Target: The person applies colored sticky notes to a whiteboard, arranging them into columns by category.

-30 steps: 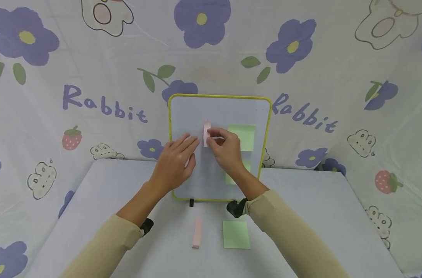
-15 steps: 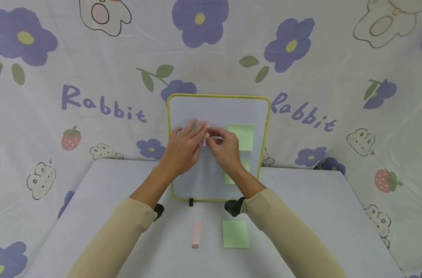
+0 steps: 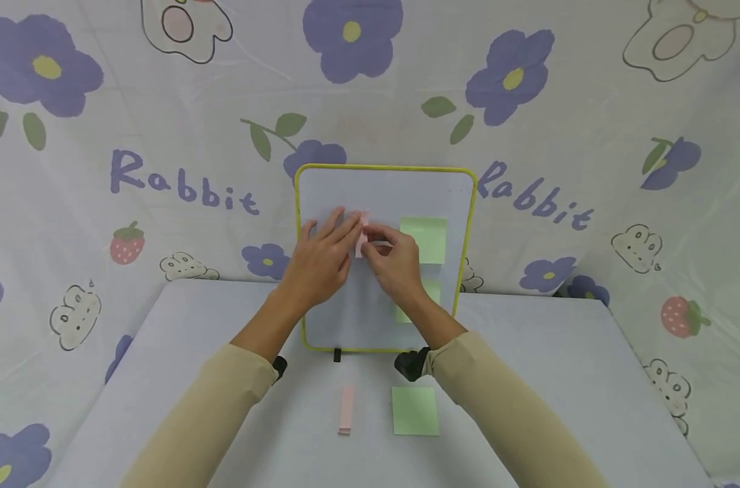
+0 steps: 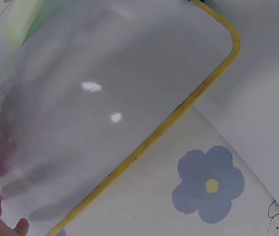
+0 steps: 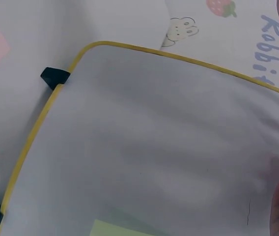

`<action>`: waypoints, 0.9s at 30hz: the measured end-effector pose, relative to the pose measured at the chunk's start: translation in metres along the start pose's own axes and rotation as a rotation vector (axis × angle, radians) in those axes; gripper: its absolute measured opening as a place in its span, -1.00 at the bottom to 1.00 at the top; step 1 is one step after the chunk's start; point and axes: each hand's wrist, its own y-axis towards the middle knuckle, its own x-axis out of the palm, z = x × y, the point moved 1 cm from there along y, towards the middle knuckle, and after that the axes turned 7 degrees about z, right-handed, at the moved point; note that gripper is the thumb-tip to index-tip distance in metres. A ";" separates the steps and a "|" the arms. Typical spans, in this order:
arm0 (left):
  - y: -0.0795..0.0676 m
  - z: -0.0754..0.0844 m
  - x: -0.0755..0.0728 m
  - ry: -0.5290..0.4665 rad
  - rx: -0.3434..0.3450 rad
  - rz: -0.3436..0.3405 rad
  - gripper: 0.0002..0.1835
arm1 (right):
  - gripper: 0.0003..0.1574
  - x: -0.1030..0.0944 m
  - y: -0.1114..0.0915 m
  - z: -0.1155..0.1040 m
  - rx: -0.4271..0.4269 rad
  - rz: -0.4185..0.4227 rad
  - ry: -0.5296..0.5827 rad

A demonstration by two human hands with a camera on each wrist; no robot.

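A rectangular whiteboard with a yellow rim (image 3: 352, 325) stands on the pale surface (image 3: 559, 352), its lower edge set in small black plastic feet (image 5: 55, 77) that seem to be what keeps it upright and facing the person. A narrow pink paper strip (image 3: 360, 250) lies upright near the middle of the whiteboard, above its centre. The left hand (image 3: 320, 263) reaches it from the whiteboard's left side, fingers extended and grasping nothing; its fingertips rest on the strip's upper part, probably to keep that end flat. From the whiteboard's right half, the right hand (image 3: 397, 263) has thumb and forefinger bent in on the strip's lower part, apparently pinching it, which would steady it and keep it straight. Two green square paper notes share the whiteboard's right half: the upper one (image 3: 432, 245) shows beside the right hand, the lower one (image 3: 433, 290) is partly hidden behind the wrist. In front of the whiteboard, a narrow pink paper pad (image 3: 345, 410) and a green square paper pad (image 3: 415, 411) lie side by side, likely for easy reach.
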 end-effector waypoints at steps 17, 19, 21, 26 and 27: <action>-0.004 0.000 0.006 0.092 0.013 -0.029 -0.39 | -0.43 -0.010 -0.001 0.003 -0.875 -0.004 -1.119; -0.004 0.000 0.007 0.097 0.016 -0.026 -0.38 | -0.41 -0.012 0.000 0.006 -0.910 -0.045 -1.168; -0.004 0.000 0.007 0.102 0.020 -0.022 -0.38 | -0.38 -0.014 -0.001 0.009 -0.909 -0.080 -1.195; -0.004 0.001 0.008 0.113 0.029 -0.009 -0.38 | -0.30 -0.016 -0.001 0.011 -0.880 -0.128 -1.220; -0.004 0.001 0.008 0.114 0.029 -0.006 -0.38 | -0.30 -0.016 -0.001 0.011 -0.880 -0.129 -1.216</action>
